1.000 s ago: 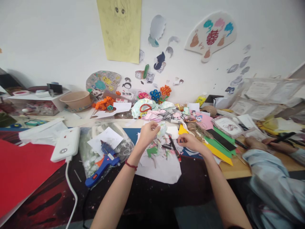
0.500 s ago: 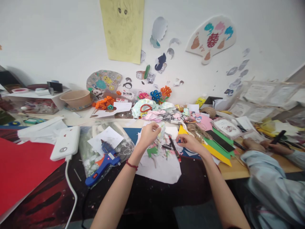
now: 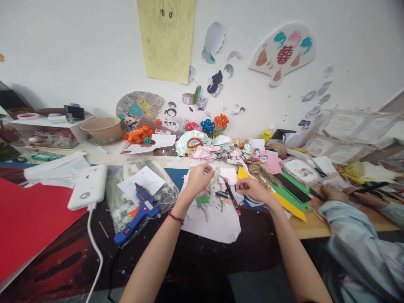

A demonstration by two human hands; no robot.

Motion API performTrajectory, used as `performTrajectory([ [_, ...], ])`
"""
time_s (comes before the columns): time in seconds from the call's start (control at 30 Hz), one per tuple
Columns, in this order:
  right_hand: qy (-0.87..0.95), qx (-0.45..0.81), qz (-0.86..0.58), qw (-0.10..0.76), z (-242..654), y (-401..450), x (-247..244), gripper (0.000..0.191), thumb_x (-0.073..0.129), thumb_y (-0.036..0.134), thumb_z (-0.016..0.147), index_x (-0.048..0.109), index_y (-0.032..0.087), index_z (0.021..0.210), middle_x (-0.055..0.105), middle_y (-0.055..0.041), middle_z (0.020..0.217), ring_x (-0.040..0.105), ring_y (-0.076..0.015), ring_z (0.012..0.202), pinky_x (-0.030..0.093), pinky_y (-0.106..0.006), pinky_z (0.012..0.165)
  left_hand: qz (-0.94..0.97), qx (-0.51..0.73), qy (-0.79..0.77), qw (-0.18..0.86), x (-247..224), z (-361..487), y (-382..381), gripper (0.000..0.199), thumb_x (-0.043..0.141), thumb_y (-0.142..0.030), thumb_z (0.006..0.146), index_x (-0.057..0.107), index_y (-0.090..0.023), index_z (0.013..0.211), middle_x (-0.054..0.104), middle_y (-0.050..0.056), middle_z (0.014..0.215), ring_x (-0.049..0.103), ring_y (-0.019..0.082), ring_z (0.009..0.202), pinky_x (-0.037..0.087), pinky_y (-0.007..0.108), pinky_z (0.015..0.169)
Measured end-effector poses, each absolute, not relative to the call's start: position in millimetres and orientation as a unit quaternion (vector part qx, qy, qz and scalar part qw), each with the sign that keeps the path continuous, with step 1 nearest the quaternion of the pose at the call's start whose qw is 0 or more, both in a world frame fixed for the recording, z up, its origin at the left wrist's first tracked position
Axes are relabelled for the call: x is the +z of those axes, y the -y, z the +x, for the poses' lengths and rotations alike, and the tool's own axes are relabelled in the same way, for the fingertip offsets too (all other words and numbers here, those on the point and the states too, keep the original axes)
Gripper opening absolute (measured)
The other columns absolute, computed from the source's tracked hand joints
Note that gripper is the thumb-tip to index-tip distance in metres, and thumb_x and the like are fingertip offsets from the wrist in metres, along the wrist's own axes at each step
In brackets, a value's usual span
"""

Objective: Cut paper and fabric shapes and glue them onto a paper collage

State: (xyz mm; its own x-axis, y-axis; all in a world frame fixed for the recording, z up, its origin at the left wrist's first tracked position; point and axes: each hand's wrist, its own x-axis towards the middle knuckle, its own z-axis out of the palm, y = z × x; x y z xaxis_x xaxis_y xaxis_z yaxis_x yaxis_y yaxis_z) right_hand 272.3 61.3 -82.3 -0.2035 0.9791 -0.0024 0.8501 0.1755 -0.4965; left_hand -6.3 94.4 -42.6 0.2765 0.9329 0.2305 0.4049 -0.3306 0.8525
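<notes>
My left hand (image 3: 199, 180) is over the back of a white paper sheet (image 3: 217, 229), thumb and fingers pinched together. A pale scrap shows by its fingertips; I cannot tell whether it is held. To the right, my right hand (image 3: 251, 189) has its fingers curled in, and what they hold, if anything, is hidden. Between the hands, paper scraps lie heaped on the sheet, among them a green piece (image 3: 202, 200). A black and red pen (image 3: 232, 197) lies at the sheet's right side, close to my right hand.
A blue glue gun (image 3: 139, 219) lies on the left beside a white corded device (image 3: 88, 187) and red paper (image 3: 34, 227). Cloth scraps (image 3: 208, 148) and pipe-cleaner flowers (image 3: 207, 126) crowd the back. At right, a co-worker's sleeve (image 3: 353, 227) is near green card (image 3: 292, 189).
The view has shifted slightly, so the scene sits a little further right. Both hands keep nearly the same pose over the scraps.
</notes>
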Motion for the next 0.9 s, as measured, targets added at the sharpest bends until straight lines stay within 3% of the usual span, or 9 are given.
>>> performTrajectory([
  [0.17,0.748,0.189,-0.609,0.184,273.3,-57.2,-75.7,0.015,0.063,0.032,0.077,0.071,0.020,0.078,0.066,-0.0012,0.075,0.055,-0.0158,0.066,0.040,-0.028,0.064,0.723,0.376,-0.466,0.344,-43.3,-6.4,-95.2,0.009,0.061,-0.023,0.085,0.068,-0.017,0.081,0.074,0.004,0.086,0.067,0.019,0.083,0.046,0.028,0.076],
  [0.3,0.726,0.143,-0.637,0.215,276.5,-35.3,-71.4,0.025,0.062,0.039,0.083,0.073,0.021,0.095,0.070,-0.0060,0.092,0.059,-0.0201,0.076,0.045,-0.033,0.072,0.725,0.373,-0.467,0.343,-43.6,-6.8,-95.9,0.010,0.061,-0.023,0.085,0.069,-0.017,0.084,0.074,0.005,0.087,0.067,0.019,0.082,0.047,0.028,0.075],
  [0.5,0.743,0.118,-0.631,0.188,271.3,2.9,-74.5,0.054,0.073,0.052,0.077,0.066,0.027,0.124,0.063,-0.0085,0.120,0.061,-0.0270,0.103,0.049,-0.039,0.087,0.730,0.369,-0.462,0.342,-44.1,-5.4,-95.6,0.010,0.061,-0.024,0.084,0.070,-0.018,0.084,0.074,0.005,0.089,0.067,0.020,0.084,0.047,0.028,0.075],
  [0.9,0.797,-0.054,-0.575,0.175,253.6,13.7,-77.0,0.018,0.066,0.036,0.089,0.066,0.024,0.103,0.064,-0.0083,0.112,0.061,-0.0272,0.107,0.047,-0.038,0.089,0.734,0.362,-0.471,0.330,-47.8,-6.0,-97.3,0.011,0.062,-0.024,0.084,0.071,-0.018,0.085,0.075,0.005,0.089,0.068,0.019,0.083,0.048,0.027,0.074],
])
